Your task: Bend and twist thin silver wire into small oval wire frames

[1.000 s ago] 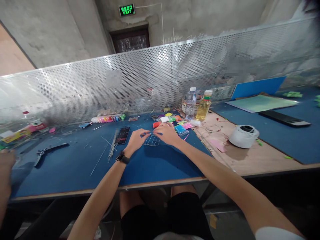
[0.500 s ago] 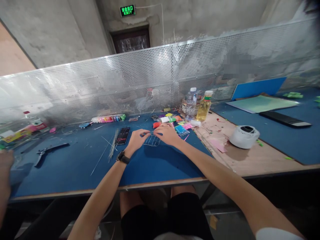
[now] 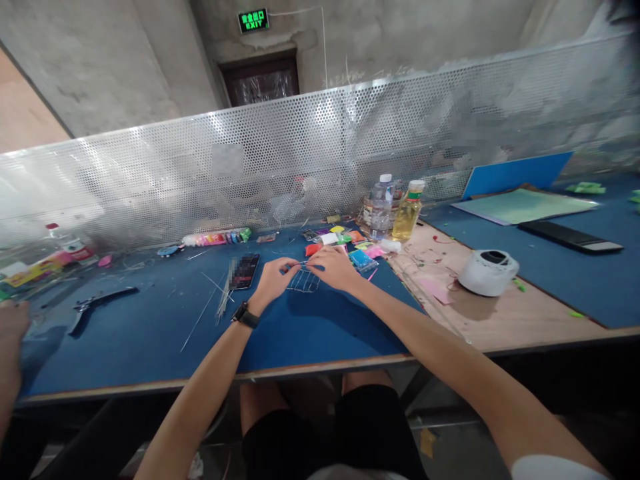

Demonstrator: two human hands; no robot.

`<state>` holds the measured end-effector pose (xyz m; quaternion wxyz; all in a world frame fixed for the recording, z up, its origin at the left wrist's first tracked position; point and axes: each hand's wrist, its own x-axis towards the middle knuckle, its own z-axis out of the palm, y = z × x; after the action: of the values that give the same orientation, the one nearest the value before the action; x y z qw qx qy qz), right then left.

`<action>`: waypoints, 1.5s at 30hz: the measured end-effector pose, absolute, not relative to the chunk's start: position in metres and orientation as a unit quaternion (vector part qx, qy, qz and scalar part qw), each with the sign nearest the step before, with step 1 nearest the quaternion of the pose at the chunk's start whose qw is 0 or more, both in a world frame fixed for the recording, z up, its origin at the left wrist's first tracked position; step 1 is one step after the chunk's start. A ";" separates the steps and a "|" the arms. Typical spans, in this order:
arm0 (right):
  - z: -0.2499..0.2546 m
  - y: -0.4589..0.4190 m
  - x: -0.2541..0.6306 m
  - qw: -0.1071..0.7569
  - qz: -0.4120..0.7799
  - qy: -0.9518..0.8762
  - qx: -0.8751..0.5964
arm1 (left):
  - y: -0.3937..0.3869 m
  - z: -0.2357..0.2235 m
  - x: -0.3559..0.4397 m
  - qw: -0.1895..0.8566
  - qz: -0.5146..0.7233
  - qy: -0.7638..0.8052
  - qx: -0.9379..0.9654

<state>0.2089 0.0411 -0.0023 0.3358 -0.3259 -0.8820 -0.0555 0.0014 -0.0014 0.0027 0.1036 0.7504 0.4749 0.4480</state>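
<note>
- The blue-topped desk [image 3: 165, 360] spans the foreground; at its left edge another person's hand [image 3: 14, 319] shows, its grip impossible to tell.
- Dark-handled pliers [image 3: 85, 308] lie on the left, with loose straight wires [image 3: 224, 301] between them and the left hand.
- A wire grid frame [image 3: 305, 289] is in front of the person, under the fingers; whether it touches the desk is unclear.
- The left hand [image 3: 273, 279], thumb and forefinger pinched, grips wire at the frame's far edge.
- The right hand [image 3: 334, 268] pinches the same edge, fingertips just beside the left's.
- A smartphone [image 3: 249, 272] lies near the left hand.
- Colourful packets [image 3: 361, 259] lie beyond the right hand, before a yellow-liquid bottle [image 3: 407, 219].
</note>
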 end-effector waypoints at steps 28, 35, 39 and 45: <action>-0.003 0.045 0.214 0.358 -0.046 -0.870 -0.337 | 0.005 0.004 0.001 0.431 0.553 0.433 0.567; -0.004 0.041 0.210 0.342 -0.037 -0.877 -0.334 | -0.005 0.017 0.002 0.561 0.562 0.359 0.491; -0.003 0.040 0.210 0.343 -0.039 -0.878 -0.332 | -0.007 0.019 0.002 0.597 0.547 0.356 0.467; -0.001 0.039 0.212 0.348 -0.041 -0.872 -0.342 | -0.004 0.014 0.002 0.587 0.528 0.378 0.484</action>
<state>0.2119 0.0389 -0.0008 0.3478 -0.3416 -0.8721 -0.0415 0.0020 -0.0037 0.0135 0.5873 0.4836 0.3775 0.5279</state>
